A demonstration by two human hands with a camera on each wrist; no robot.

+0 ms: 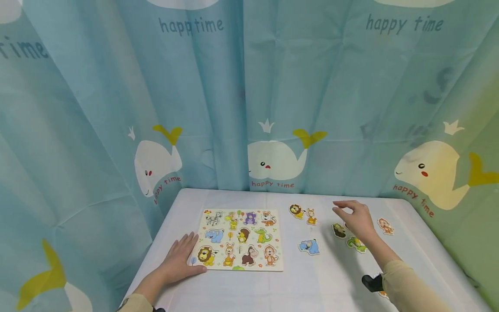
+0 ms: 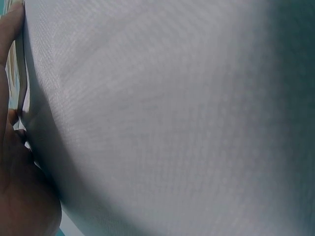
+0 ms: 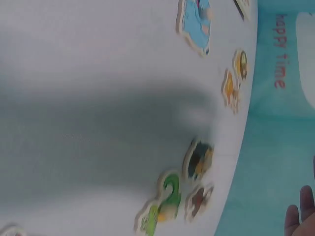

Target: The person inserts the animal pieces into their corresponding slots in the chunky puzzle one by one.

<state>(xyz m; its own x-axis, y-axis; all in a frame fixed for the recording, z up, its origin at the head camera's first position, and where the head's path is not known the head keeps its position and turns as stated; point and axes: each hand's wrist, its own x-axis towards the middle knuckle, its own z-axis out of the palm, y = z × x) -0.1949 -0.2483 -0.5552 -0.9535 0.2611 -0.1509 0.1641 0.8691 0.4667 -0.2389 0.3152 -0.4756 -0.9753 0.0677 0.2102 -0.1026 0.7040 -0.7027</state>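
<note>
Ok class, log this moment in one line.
left hand: touching animal puzzle board | right hand: hovering above white table | elephant piece: loose, off board

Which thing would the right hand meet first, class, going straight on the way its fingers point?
The kangaroo piece looks first in line for the right hand, the lion piece just beyond. The hand seems raised above the table, so it may pass over both.

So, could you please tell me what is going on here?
Someone's left hand rests against the left edge of an animal puzzle board. Their right hand is raised above the white tabletop, holding no visible piece. A lion piece, kangaroo piece, elephant piece, crocodile piece and monkey piece lie loose right of the board.
</note>
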